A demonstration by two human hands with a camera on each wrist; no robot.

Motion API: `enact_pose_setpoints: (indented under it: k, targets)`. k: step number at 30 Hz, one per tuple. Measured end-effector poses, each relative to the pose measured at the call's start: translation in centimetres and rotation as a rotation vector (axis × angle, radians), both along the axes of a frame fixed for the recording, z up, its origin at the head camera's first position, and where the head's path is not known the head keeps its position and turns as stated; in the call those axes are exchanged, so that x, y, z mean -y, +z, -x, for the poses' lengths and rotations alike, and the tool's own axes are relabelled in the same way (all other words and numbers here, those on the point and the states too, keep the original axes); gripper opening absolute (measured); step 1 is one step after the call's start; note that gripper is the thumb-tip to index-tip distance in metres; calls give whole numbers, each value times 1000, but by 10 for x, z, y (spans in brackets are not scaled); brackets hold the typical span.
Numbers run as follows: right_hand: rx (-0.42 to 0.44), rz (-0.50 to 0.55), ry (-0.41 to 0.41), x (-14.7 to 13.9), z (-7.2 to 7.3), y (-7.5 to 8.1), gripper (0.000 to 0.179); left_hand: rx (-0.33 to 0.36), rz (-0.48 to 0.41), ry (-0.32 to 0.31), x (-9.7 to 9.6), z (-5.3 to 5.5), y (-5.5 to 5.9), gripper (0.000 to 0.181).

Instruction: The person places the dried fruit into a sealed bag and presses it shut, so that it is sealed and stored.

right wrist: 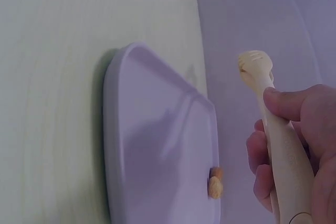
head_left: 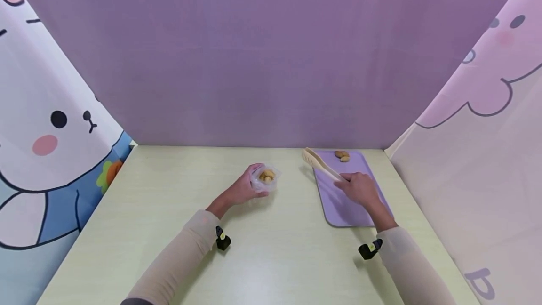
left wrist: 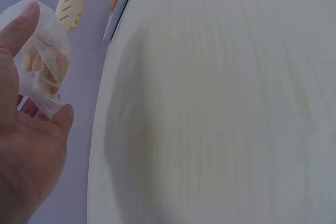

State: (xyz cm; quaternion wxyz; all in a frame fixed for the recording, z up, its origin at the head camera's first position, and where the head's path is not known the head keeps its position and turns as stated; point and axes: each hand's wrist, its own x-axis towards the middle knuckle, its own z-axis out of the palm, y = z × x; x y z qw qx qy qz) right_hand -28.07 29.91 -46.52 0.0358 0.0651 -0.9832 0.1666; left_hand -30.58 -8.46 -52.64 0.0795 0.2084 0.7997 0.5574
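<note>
My left hand (head_left: 245,186) grips a thin clear plastic bag (left wrist: 62,51) by its sides, its mouth facing up. Several tan, nut-like pieces (head_left: 267,176) lie inside it. In my right hand (head_left: 359,188) is a pair of cream plastic tongs (head_left: 322,164), held by the handles over the purple tray (head_left: 338,215). The slotted tong heads (right wrist: 255,66) point toward the back left, past the tray's left edge, with nothing seen between them. A few more brown and tan nut-like pieces (head_left: 343,156) sit at the tray's far end.
Both hands are above a pale wood-grain table (head_left: 271,258). A purple wall (head_left: 262,60) rises behind its back edge. Cartoon-printed panels flank it, a rabbit-like one (head_left: 51,173) on the left and a pink one (head_left: 487,121) on the right.
</note>
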Motion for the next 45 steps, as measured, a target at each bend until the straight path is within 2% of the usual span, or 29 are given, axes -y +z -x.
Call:
enact_pose_setpoints:
  k: [7, 13, 20, 26, 34, 45]
  targets:
    - [-7, 61, 23, 7, -4, 4, 42, 4, -2, -6, -3, 0, -3, 94]
    - [33, 114, 9, 16, -10, 10, 43, 5, -12, -11, -5, 1, -4, 94]
    - [-8, 101, 69, 27, -17, 16, 40, 15, -15, -18, -6, 1, -4, 95]
    - [-7, 100, 93, 34, -21, 21, 40, 21, -44, -26, -7, 2, -2, 95]
    - [27, 119, 161, 44, -29, 31, 40, 13, -22, -14, -9, 2, -2, 94]
    - [103, 181, 203, 55, -39, 45, 40, 33, -20, -14, -10, 3, -2, 95]
